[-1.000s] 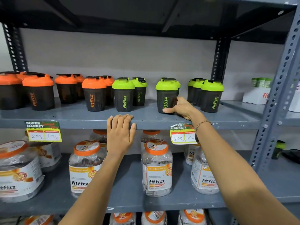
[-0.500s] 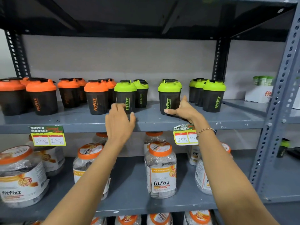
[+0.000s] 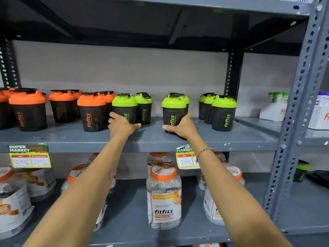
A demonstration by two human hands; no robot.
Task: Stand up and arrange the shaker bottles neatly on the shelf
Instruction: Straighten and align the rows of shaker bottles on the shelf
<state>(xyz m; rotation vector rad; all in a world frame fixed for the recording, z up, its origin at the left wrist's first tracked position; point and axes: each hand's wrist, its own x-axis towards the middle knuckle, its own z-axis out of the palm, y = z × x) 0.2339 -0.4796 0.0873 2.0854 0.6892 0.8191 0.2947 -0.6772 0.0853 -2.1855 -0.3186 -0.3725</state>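
Both arms reached up from the bottom of the frame to the grey middle shelf [image 3: 240, 138] at centre. Left hand [image 3: 121, 126] cupped at the base of a green-lidded shaker bottle [image 3: 124, 111], thumb stretched right along the shelf board, fingers curled round the bottle's left side and wedged against the neighbouring orange-lidded shaker bottle [image 3: 91, 113]; grip looked loose, not clearly closed. Right hand [image 3: 181, 126], with a beaded bracelet [image 3: 204, 151] at the wrist, wrapped round the lower part of a second green-lidded bottle [image 3: 173, 111] right of centre, thumb across the front of its base, holding it upright on the shelf. Stood upright all along that shelf: more orange-lidded bottles [image 3: 27, 109] toward the left edge, a further green one [image 3: 144, 108] just behind the left hand's bottle, and a tight cluster of green ones [image 3: 223, 113] further right, well apart from the right hand's bottle. Clipped to the shelf's front edge: yellow price tags [image 3: 29, 156], one at left, another partly hidden behind the right wrist. Below, on the lower shelf, clear fitfizz jars [image 3: 163, 196] with orange lids.
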